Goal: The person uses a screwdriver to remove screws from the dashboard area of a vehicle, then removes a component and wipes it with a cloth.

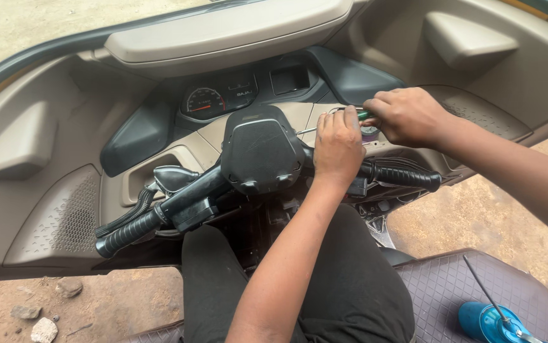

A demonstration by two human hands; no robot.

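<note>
Head view shows the right hand [407,116] closed around a green-handled screwdriver [364,115], its thin metal shaft [306,131] against the beige plastic dashboard panel [299,117]; the left hand [337,145] steadies nearby, fingers curled. A slip could likely gouge the panel or jab the left fingers.

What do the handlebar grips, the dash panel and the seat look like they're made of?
Left handlebar grip: black rubber by its look, matte and ribbed. Dash panel: beige moulded plastic, with a dotted, grainy texture. Seat: dark brown vinyl or leather-like cover, with quilted diamond stitching and a slight sheen; which of the two is unclear.
</note>
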